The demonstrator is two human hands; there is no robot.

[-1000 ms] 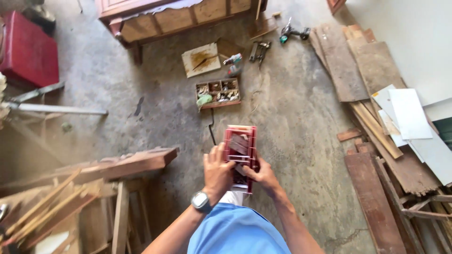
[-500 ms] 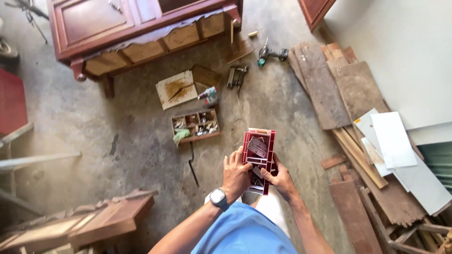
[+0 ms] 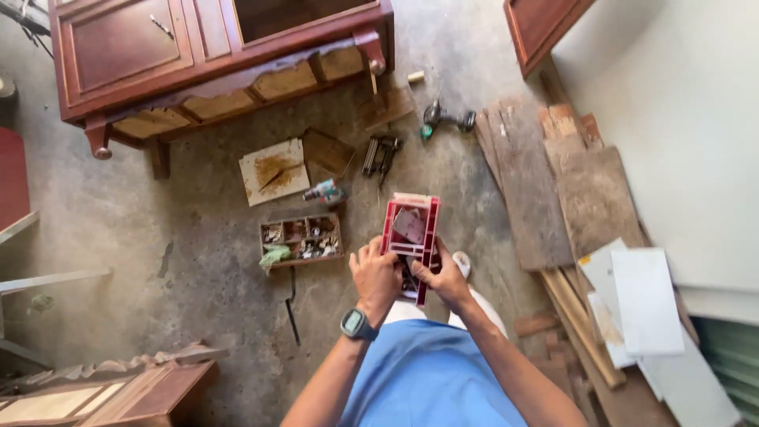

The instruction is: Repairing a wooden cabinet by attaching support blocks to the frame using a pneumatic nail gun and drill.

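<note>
I hold a red plastic compartment tray (image 3: 412, 229) in front of my chest with both hands. My left hand (image 3: 376, 274), with a dark watch on the wrist, grips its near left edge. My right hand (image 3: 439, 278) grips the near right edge, its fingers over the tray's lower compartments. A dull pinkish flat piece lies in the tray's upper part. What the lower compartments hold is hidden by my fingers.
A wooden box of small hardware (image 3: 302, 238) sits on the concrete floor to the left. Beyond it are a board with sawdust (image 3: 273, 170), a small drill (image 3: 326, 191), a nail gun (image 3: 381, 152) and another drill (image 3: 447, 119). A red-brown cabinet (image 3: 198, 55) stands ahead; planks (image 3: 565, 182) lie right.
My view has shifted forward and left: the cabinet now fills more of the top, and the hardware box has drawn nearer. Both hands kept hold of the red tray.
</note>
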